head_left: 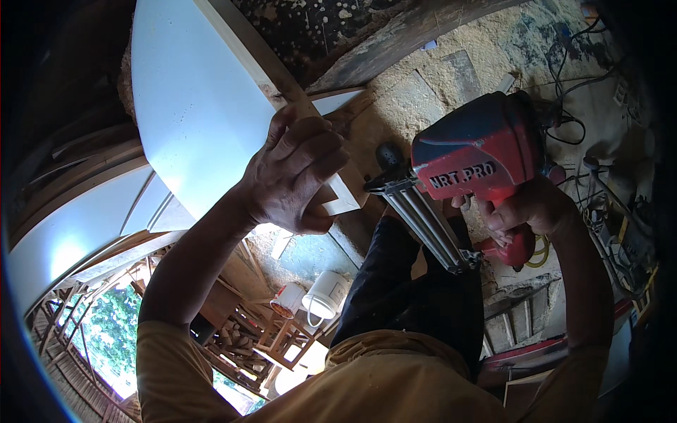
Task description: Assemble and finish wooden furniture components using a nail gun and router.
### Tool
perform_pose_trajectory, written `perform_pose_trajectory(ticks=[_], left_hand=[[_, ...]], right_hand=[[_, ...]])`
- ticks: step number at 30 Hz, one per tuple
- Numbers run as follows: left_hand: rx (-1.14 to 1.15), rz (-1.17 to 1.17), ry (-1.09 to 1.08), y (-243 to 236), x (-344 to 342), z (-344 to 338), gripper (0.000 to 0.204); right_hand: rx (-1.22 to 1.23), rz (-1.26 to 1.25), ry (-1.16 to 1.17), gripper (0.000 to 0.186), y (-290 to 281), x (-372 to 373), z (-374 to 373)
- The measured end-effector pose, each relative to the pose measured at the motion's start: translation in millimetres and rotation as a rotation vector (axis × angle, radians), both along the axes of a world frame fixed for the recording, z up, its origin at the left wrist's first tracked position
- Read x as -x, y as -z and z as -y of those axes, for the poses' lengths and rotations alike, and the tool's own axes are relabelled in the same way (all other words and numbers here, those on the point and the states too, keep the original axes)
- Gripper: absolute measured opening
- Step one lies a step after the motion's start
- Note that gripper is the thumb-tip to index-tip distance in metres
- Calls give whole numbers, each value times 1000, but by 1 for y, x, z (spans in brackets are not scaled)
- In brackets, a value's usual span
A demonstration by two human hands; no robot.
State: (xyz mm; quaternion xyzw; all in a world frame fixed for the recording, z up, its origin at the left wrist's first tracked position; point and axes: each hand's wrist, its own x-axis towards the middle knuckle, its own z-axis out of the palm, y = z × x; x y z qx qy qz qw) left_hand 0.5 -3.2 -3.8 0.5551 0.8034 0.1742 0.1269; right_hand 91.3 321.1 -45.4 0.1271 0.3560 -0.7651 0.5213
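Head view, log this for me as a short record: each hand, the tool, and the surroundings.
Left hand: gripping a wooden strip along a white panel
Right hand: holding a red and dark blue nail gun by its handle
Nail gun nose: near the strip's end; contact unclear
Buckets: one white, one red and white

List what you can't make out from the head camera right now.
White board: far end, cut off by the head view's top edge.
Wooden strip: the stretch covered by the left hand, head view.
Nail gun: part of its handle, hidden by the right hand, head view.
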Motion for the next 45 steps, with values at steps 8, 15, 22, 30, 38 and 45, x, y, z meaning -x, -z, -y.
perform_pose_trajectory(ticks=[8, 15, 22, 30, 38, 45], left_hand=[[3, -17, -11, -5, 1, 2, 72], [14, 3, -8, 0, -1, 1, 74], [-10, -18, 6, 0, -1, 1, 76], [35, 38, -72, -11, -11, 5, 90], [-92, 511, -1036, -35, -159, 28, 48], [-1620, 1695, -1541, 18, -176, 37, 60]], right_hand=[[-19, 2, -29, 47, -5, 6, -1], [-32, 10, -68, 48, -2, 8, 0], [-34, 56, -50, 44, -7, 3, -3], [-53, 160, 125, 43, 11, -35, -37], [-543, 283, 247, 27, -16, -144, -92], [-1002, -361, -187, 52, -89, -108, -70]])
